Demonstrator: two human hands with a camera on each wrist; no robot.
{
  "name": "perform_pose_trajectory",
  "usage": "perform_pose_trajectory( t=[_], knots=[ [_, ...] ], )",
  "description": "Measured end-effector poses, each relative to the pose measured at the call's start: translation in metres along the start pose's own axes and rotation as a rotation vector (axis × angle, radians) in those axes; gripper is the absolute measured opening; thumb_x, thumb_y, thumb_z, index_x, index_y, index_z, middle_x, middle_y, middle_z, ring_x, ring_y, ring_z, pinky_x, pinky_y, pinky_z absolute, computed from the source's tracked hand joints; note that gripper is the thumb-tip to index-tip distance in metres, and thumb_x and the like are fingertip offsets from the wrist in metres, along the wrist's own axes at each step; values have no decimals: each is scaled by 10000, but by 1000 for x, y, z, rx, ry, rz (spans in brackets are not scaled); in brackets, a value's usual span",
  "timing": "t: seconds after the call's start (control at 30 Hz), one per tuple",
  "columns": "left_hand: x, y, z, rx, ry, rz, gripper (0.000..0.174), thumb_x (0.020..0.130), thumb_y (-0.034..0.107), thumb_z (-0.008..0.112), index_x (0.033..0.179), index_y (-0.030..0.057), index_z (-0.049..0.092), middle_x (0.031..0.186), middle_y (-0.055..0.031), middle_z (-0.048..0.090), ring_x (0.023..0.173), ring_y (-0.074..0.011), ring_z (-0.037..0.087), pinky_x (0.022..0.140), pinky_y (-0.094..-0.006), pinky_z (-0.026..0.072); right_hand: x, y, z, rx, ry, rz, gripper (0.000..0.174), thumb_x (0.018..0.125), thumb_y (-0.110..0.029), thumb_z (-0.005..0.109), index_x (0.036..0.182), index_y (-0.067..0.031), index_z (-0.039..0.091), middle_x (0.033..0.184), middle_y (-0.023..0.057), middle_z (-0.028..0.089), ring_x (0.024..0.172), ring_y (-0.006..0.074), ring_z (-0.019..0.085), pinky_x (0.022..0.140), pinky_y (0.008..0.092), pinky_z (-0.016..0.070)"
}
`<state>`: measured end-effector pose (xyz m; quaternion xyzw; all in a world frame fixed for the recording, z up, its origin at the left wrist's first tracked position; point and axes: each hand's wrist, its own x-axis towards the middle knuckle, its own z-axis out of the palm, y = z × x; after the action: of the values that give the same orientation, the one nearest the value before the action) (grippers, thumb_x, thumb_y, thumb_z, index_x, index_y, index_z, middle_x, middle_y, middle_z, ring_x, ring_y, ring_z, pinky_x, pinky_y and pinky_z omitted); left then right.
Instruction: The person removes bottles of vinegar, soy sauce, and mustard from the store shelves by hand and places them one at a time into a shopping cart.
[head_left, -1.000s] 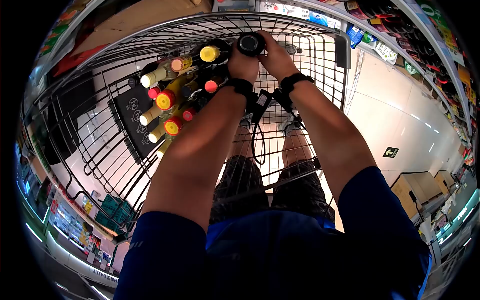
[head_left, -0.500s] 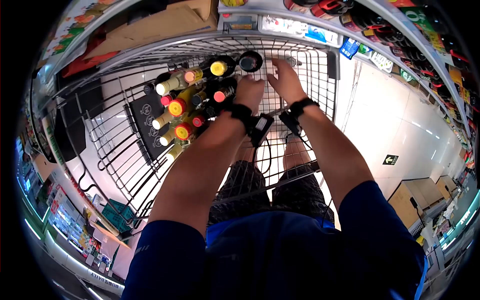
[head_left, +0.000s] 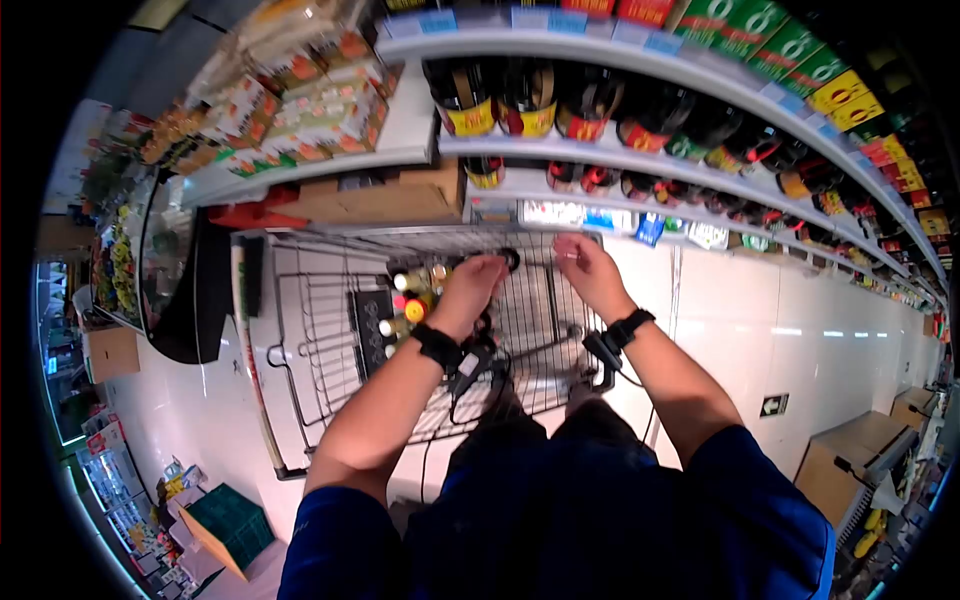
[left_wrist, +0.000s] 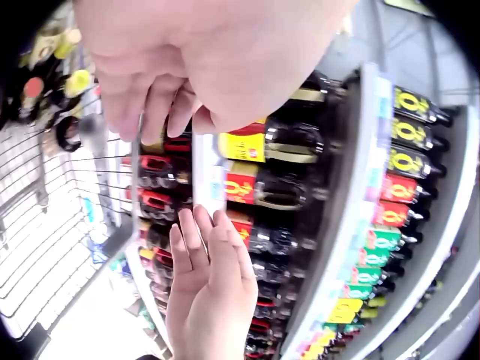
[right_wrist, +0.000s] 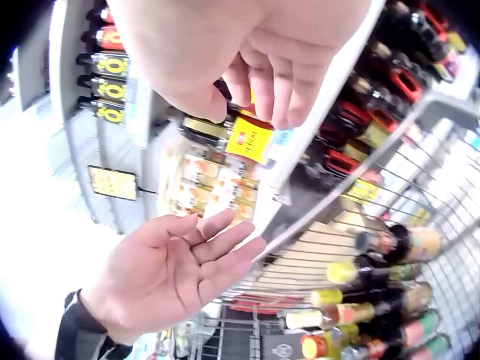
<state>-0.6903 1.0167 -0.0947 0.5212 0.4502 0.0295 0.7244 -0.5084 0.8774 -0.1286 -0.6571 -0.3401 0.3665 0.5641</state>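
Above the wire shopping cart (head_left: 330, 300), my left hand (head_left: 470, 295) and right hand (head_left: 590, 272) are raised a short way apart, holding nothing. In the right wrist view the left hand (right_wrist: 180, 274) shows its palm, fingers extended. The right hand (left_wrist: 214, 292) in the left wrist view has straight, slightly bent fingers. Below the left hand, several sauce bottles (head_left: 414, 310) with yellow, red and pale caps stand together in the cart, partly hidden by that arm. A dark-capped bottle (head_left: 511, 259) appears just beyond the left fingertips.
Shelves ahead carry large dark bottles with yellow and red labels (head_left: 527, 100). Packaged goods (head_left: 320, 115) fill the shelf at the left, above a cardboard box (head_left: 385, 200). A green crate (head_left: 230, 530) sits on the floor behind the cart's handle (head_left: 250, 360).
Both hands have let go of the dark-capped bottle, leaving it in the cart, and have risen apart. The head view has tilted up, bringing more of the shelves into sight.
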Motion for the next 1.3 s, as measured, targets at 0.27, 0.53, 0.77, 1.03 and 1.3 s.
perform_pose_trajectory(
  t=[0.27,0.53,0.77,1.03,1.3],
  knots=[
    [-150,271,0,36,-57,775,234,1003,164,495,1123,-10,595,1075,-102,668,1002,-162,642,903,-291,508,32,-283,-39,-56,29,-657,347,907,-83,635,1229,12,547,1144,125,634,1059,189,631,912,300,504],
    [-175,455,2,231,319,1350,334,945,182,599,1195,-37,570,1145,-113,647,1082,-187,607,938,-289,463,85,-484,-57,-204,125,-904,349,924,-183,632,1194,31,575,1137,133,657,1060,197,632,939,307,492],
    [-122,538,-30,522,759,1255,657,855,308,684,1343,-55,434,1313,-246,541,1198,-339,549,1001,-376,438,158,-528,-47,-339,321,-915,410,879,-237,633,1169,50,596,1111,187,671,1020,286,653,904,352,506],
    [-87,589,-54,644,612,1008,906,856,484,673,1437,-94,285,1432,-296,395,1330,-349,422,1054,-414,390,213,-539,-29,-397,395,-902,394,869,-243,627,1127,55,619,1071,202,678,1009,313,653,891,364,509],
    [-63,616,-69,579,372,1093,665,862,440,697,1218,-88,503,954,-118,647,800,-161,554,707,-305,462,224,-545,-24,-402,423,-851,403,889,-266,602,1137,51,620,1083,199,677,1006,313,652,884,368,509]
  ],
)
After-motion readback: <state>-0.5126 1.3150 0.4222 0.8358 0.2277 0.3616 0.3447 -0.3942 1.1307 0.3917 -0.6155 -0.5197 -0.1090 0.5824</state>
